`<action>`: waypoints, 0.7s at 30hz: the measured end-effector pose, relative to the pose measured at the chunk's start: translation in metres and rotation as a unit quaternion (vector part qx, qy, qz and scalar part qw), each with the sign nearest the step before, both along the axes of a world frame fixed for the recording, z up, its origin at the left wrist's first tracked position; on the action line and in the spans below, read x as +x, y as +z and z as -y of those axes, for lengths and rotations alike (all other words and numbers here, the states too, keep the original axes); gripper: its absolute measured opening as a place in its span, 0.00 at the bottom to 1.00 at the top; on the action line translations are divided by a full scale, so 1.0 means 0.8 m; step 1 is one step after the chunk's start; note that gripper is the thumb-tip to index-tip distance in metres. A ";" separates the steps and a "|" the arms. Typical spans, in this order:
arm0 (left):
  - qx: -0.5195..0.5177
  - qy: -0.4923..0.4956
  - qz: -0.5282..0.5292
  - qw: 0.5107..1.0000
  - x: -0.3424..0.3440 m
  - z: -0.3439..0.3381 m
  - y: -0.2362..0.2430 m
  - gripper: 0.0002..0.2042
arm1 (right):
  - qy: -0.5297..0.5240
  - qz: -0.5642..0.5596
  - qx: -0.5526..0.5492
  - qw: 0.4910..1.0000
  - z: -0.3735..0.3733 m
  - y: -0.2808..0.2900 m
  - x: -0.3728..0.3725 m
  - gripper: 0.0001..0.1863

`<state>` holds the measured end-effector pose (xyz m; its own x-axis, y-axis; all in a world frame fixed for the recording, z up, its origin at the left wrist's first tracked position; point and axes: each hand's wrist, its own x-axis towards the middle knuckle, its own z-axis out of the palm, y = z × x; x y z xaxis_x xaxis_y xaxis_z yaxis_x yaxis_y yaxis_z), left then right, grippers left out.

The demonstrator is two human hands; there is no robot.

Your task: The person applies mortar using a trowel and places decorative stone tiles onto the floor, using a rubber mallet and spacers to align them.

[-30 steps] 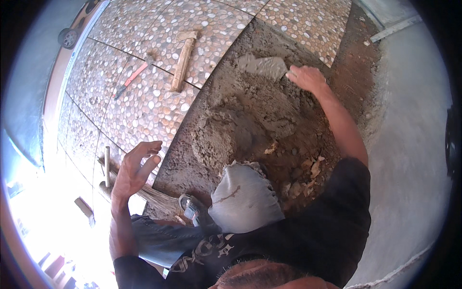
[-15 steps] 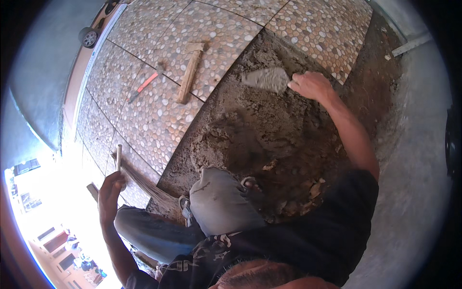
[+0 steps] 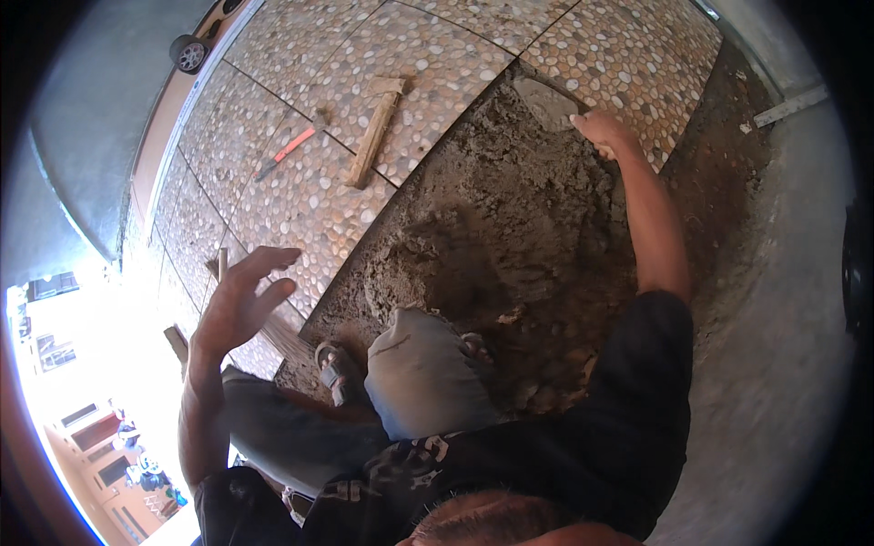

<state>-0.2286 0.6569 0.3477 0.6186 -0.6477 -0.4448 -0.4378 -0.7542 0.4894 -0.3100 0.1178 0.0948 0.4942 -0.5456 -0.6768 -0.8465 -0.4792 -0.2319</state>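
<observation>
1. Pebble-pattern tiles (image 3: 364, 200) cover the floor to my left; a bare mortar bed (image 3: 510, 237) lies ahead and right.
2. My right hand (image 3: 603, 130) reaches far forward, closed on a trowel (image 3: 544, 102) at the bed's far edge, blade pointing left toward the tiles.
3. My left hand (image 3: 238, 305) hovers open, fingers spread, holding nothing, above the near tiles.
4. A wooden mallet (image 3: 375, 133) and red-handled tool (image 3: 289, 150) lie on the tiles, nearer my left hand.

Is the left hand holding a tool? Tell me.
No, the left hand is raised, open and empty above the pebble-pattern tiles.
</observation>
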 end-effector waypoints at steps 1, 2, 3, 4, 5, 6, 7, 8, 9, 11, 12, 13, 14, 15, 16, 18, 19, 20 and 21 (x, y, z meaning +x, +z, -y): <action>0.008 -0.043 0.007 0.999 -0.003 0.003 -0.003 0.17 | -0.001 0.002 0.020 1.000 -0.016 0.008 -0.008 0.30; -0.004 -0.077 0.010 0.997 -0.001 0.004 -0.007 0.17 | -0.004 0.007 0.038 0.999 -0.033 0.018 -0.015 0.30; -0.004 -0.099 0.007 0.995 0.001 0.003 -0.014 0.17 | 0.089 0.042 0.022 0.995 -0.052 0.028 -0.029 0.29; -0.019 -0.127 -0.002 0.992 0.006 -0.001 -0.022 0.19 | 0.186 0.066 -0.005 0.980 -0.074 0.037 -0.047 0.28; -0.027 -0.147 0.003 0.989 0.012 -0.007 -0.031 0.19 | 0.219 0.098 -0.020 0.971 -0.103 0.043 -0.066 0.26; -0.024 -0.155 0.003 0.988 0.018 -0.013 -0.041 0.20 | 0.259 0.133 -0.042 0.956 -0.136 0.047 -0.086 0.25; -0.008 -0.159 -0.001 0.987 0.025 -0.020 -0.051 0.21 | 0.265 0.151 -0.033 0.952 -0.168 0.051 -0.105 0.22; -0.020 -0.165 0.001 0.986 0.031 -0.027 -0.061 0.21 | 0.305 0.184 -0.061 0.933 -0.200 0.055 -0.123 0.21; -0.046 -0.176 -0.002 0.983 0.035 -0.034 -0.071 0.21 | 0.301 0.198 -0.073 0.930 -0.236 0.059 -0.140 0.21; -0.067 -0.189 -0.006 0.980 0.048 -0.043 -0.084 0.22 | 0.366 0.240 -0.127 0.890 -0.296 0.070 -0.169 0.18; -0.072 -0.199 -0.005 0.977 0.054 -0.047 -0.088 0.23 | 0.382 0.260 -0.159 0.873 -0.322 0.075 -0.179 0.18; -0.069 -0.200 -0.011 0.977 0.059 -0.050 -0.090 0.23 | 0.390 0.245 -0.151 0.874 -0.351 0.077 -0.185 0.17; -0.064 -0.201 -0.019 0.977 0.064 -0.053 -0.090 0.23 | 0.396 0.244 -0.166 0.870 -0.377 0.076 -0.187 0.16; -0.061 -0.203 -0.029 0.977 0.068 -0.054 -0.090 0.23 | 0.402 0.250 -0.176 0.863 -0.393 0.076 -0.188 0.16; -0.047 -0.191 -0.053 0.979 0.072 -0.056 -0.087 0.24 | 0.394 0.211 -0.193 0.874 -0.402 0.073 -0.184 0.15; -0.086 -0.201 -0.075 0.973 0.075 -0.061 -0.083 0.25 | 0.380 0.123 -0.193 0.896 -0.403 0.063 -0.170 0.13; -0.099 -0.203 -0.083 0.971 0.075 -0.064 -0.079 0.26 | 0.372 0.118 -0.220 0.894 -0.395 0.055 -0.158 0.13; -0.131 -0.229 -0.072 0.962 0.073 -0.068 -0.076 0.27 | 0.365 0.067 -0.209 0.905 -0.381 0.047 -0.147 0.12; -0.159 -0.244 -0.076 0.954 0.070 -0.073 -0.072 0.27 | 0.337 0.057 -0.210 0.916 -0.362 0.040 -0.134 0.13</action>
<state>-0.1728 0.7154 0.2901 0.1541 -0.9588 -0.2386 -0.6046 -0.2825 0.7447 -0.4175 0.4074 0.1266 0.8689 -0.2914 -0.4001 -0.3077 -0.9512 0.0246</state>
